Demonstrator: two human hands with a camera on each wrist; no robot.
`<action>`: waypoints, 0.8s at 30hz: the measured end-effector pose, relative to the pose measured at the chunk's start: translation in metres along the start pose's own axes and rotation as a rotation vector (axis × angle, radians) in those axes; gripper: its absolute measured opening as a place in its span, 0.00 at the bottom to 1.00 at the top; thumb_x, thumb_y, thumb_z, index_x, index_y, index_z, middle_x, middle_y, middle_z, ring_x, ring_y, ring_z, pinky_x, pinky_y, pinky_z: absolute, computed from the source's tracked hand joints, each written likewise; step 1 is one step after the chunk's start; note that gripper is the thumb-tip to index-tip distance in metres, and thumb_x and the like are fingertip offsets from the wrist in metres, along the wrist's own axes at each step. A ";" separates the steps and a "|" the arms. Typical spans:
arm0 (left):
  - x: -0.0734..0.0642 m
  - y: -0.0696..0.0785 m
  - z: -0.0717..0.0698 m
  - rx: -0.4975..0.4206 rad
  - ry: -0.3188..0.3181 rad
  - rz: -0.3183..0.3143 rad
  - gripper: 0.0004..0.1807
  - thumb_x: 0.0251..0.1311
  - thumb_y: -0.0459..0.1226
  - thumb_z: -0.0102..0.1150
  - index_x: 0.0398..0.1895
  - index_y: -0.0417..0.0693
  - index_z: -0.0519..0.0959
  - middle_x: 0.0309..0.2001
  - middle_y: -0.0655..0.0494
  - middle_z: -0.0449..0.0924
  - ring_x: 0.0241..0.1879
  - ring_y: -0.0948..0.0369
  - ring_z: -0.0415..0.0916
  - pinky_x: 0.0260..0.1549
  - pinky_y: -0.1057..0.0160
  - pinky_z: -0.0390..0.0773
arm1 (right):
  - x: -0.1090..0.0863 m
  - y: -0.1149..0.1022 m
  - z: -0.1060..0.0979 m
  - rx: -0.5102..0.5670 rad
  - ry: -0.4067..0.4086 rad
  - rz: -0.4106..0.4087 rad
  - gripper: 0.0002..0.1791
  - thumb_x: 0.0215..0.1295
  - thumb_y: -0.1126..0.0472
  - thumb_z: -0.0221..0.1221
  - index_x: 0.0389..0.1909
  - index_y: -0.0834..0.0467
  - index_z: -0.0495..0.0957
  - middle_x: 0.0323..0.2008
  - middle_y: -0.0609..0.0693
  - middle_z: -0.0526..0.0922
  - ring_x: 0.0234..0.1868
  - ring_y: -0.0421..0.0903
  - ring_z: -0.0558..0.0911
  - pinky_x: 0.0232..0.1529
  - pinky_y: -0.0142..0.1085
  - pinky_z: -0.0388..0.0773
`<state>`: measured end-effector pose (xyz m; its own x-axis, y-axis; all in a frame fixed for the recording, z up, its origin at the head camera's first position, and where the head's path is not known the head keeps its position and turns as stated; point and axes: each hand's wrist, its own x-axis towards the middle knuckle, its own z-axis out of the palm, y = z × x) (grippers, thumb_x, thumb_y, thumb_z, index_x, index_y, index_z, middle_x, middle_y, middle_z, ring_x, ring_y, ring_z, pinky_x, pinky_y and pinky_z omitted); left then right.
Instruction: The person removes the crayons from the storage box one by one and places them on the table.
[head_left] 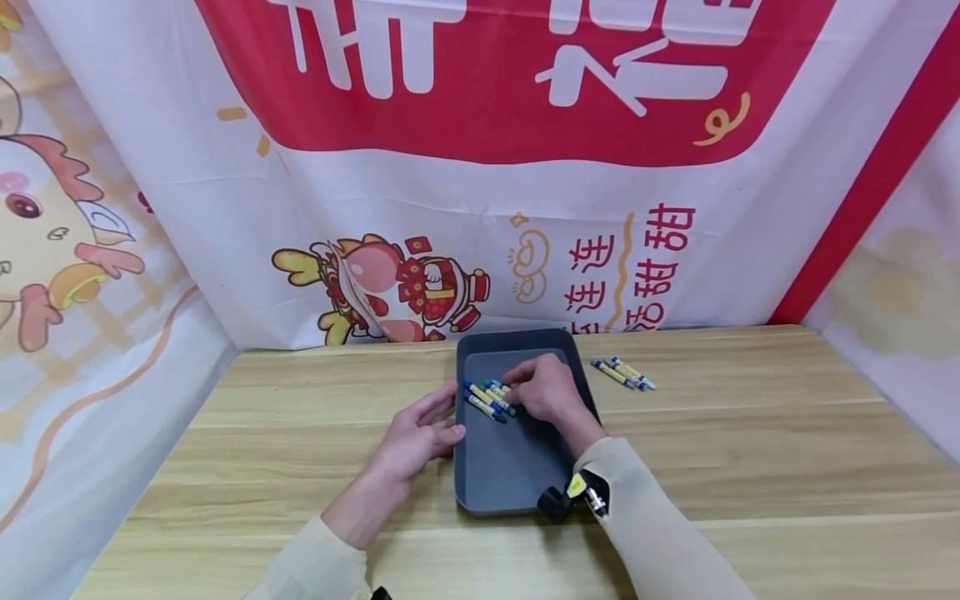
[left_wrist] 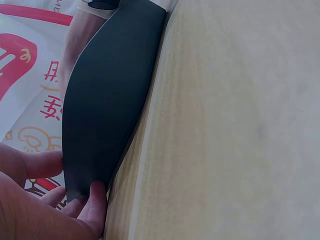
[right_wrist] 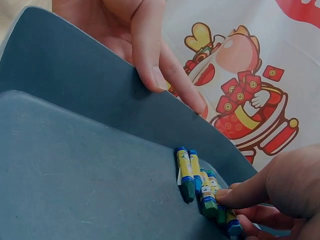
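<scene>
A dark grey rectangular tray (head_left: 510, 475) stands on the table. My left hand (head_left: 416, 433) steadies its left side, thumb over the rim and fingers against the outer wall (left_wrist: 107, 110). Several crayons (head_left: 483, 404) in yellow-and-blue wrappers, with green and blue tips, lie side by side in the tray near its far left part. Reaching into the tray, my right hand (head_left: 543, 387) pinches a crayon (right_wrist: 233, 224) with a blue tip at the end of the row. Its thumb lies along a neighbouring green crayon (right_wrist: 216, 197), and the fingers partly cover the held one.
To the right of the tray, several more crayons (head_left: 622, 373) lie on the wooden table (head_left: 750, 467). A printed white and red cloth (head_left: 510, 192) hangs behind the table's back edge. A small black camera (head_left: 555, 502) on the right wrist hangs over the tray's near right corner.
</scene>
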<state>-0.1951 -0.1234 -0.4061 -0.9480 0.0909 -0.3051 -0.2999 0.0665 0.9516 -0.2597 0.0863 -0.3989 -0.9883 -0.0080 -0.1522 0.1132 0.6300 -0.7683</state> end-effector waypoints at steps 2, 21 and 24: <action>0.000 0.001 0.000 0.000 -0.001 -0.001 0.37 0.68 0.28 0.64 0.79 0.58 0.70 0.79 0.46 0.68 0.73 0.45 0.74 0.62 0.52 0.84 | 0.000 0.000 0.001 0.006 0.001 0.000 0.10 0.65 0.65 0.72 0.45 0.53 0.92 0.44 0.50 0.90 0.50 0.49 0.83 0.57 0.47 0.81; -0.002 0.001 -0.001 -0.015 0.001 0.019 0.37 0.68 0.27 0.64 0.79 0.57 0.70 0.79 0.44 0.68 0.72 0.45 0.75 0.56 0.57 0.86 | 0.001 -0.002 -0.002 0.035 0.020 -0.038 0.09 0.65 0.63 0.72 0.45 0.53 0.93 0.49 0.51 0.91 0.56 0.49 0.85 0.61 0.48 0.82; -0.002 0.000 0.000 -0.017 -0.004 0.020 0.37 0.67 0.27 0.64 0.79 0.57 0.71 0.79 0.45 0.69 0.72 0.45 0.76 0.56 0.57 0.87 | 0.000 -0.001 -0.005 0.061 0.011 -0.040 0.09 0.68 0.63 0.70 0.46 0.53 0.93 0.50 0.52 0.91 0.54 0.50 0.85 0.58 0.48 0.83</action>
<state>-0.1936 -0.1237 -0.4053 -0.9535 0.0958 -0.2858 -0.2824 0.0476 0.9581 -0.2608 0.0893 -0.3948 -0.9932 -0.0230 -0.1142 0.0797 0.5811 -0.8099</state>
